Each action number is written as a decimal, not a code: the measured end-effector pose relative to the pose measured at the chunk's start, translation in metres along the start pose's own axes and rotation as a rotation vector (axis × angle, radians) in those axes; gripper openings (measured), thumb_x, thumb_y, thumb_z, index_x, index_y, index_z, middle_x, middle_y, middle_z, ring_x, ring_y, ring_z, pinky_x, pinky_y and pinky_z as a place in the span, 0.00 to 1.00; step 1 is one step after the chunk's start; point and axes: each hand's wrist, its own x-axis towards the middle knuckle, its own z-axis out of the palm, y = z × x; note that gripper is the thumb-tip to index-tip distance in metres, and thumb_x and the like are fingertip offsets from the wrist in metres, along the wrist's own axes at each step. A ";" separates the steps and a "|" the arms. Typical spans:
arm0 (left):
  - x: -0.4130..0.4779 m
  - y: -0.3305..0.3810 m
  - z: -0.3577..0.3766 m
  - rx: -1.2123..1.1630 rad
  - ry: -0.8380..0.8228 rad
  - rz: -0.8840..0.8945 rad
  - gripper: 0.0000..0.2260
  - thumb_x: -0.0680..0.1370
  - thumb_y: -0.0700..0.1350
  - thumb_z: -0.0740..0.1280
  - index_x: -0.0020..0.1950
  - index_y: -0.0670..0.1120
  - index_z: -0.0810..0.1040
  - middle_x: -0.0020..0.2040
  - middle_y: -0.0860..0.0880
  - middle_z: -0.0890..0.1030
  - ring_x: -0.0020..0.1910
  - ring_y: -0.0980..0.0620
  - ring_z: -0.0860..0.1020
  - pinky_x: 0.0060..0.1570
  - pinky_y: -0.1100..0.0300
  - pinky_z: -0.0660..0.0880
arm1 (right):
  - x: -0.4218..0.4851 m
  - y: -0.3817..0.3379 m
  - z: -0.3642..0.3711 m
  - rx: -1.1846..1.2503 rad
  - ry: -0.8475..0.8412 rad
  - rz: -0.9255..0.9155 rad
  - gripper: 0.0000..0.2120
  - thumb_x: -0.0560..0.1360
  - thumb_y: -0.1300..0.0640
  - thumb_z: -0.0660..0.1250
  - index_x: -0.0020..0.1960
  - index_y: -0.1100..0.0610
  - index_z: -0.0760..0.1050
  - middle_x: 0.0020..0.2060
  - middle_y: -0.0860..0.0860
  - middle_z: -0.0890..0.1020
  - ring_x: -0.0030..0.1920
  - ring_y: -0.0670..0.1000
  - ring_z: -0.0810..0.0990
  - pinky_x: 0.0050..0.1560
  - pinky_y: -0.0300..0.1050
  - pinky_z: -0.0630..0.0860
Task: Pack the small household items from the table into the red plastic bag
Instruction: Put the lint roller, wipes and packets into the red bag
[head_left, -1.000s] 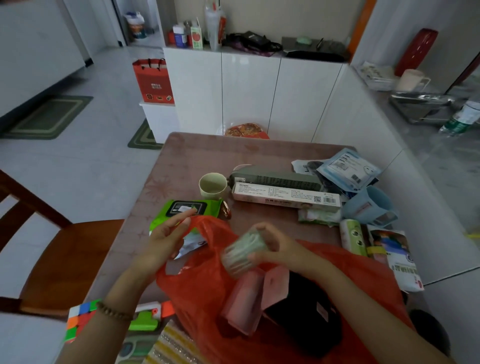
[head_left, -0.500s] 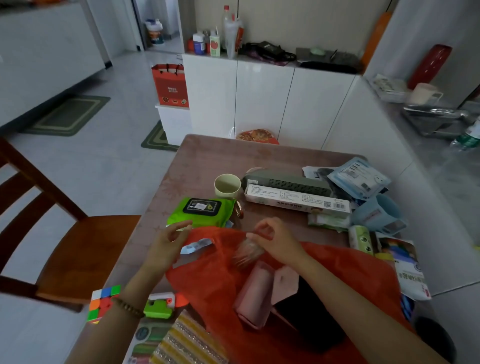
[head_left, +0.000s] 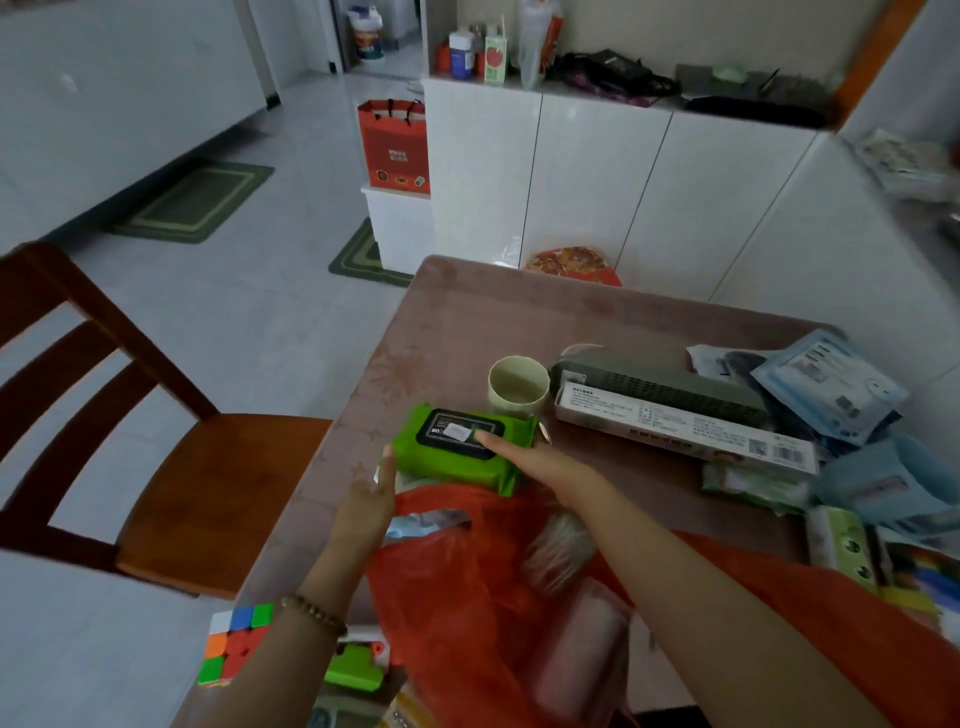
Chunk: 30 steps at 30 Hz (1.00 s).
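Observation:
A green pack of wet wipes (head_left: 441, 460) with a black lid lies on the brown table (head_left: 467, 322), just beyond the mouth of the red plastic bag (head_left: 457, 592). My right hand (head_left: 535, 460) reaches over the bag with straight fingers, and its fingertips touch the lid of the pack. To the left, my left hand (head_left: 371, 506) is flat and open, with its fingertips at the pack's left edge. Inside the bag I see a pink roll (head_left: 582, 654) and a clear tub of small items (head_left: 558, 551).
A cream cup (head_left: 518, 385), a grey case (head_left: 660, 387), a long white box (head_left: 680, 428), blue packets (head_left: 826, 387) and other small items crowd the table's right side. A colour cube (head_left: 236, 644) and a green toy (head_left: 356, 673) lie near me. A wooden chair (head_left: 156, 467) stands at left.
My right hand let go of the clear tub inside the bag and reached forward to the green wipes pack. My left hand left the bag's rim and moved to the pack's left edge.

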 end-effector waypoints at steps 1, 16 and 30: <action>0.002 0.000 0.001 -0.009 -0.009 -0.021 0.23 0.79 0.62 0.51 0.52 0.44 0.75 0.64 0.37 0.75 0.63 0.39 0.74 0.57 0.53 0.71 | 0.004 0.001 0.001 0.018 -0.029 0.014 0.18 0.73 0.43 0.68 0.59 0.47 0.70 0.52 0.46 0.75 0.53 0.47 0.74 0.50 0.39 0.71; -0.014 0.009 -0.009 -0.179 -0.113 0.097 0.25 0.69 0.67 0.66 0.54 0.49 0.75 0.25 0.53 0.73 0.21 0.57 0.70 0.22 0.65 0.66 | -0.013 0.003 0.000 0.234 -0.303 -0.103 0.16 0.73 0.63 0.69 0.56 0.47 0.75 0.55 0.51 0.82 0.54 0.50 0.81 0.56 0.45 0.78; -0.115 0.092 -0.006 -0.056 -0.421 0.457 0.24 0.72 0.62 0.64 0.67 0.61 0.67 0.40 0.55 0.77 0.38 0.58 0.73 0.37 0.62 0.68 | -0.126 -0.003 -0.061 0.857 -0.279 -0.320 0.30 0.60 0.48 0.79 0.60 0.53 0.79 0.60 0.56 0.80 0.58 0.57 0.80 0.60 0.60 0.75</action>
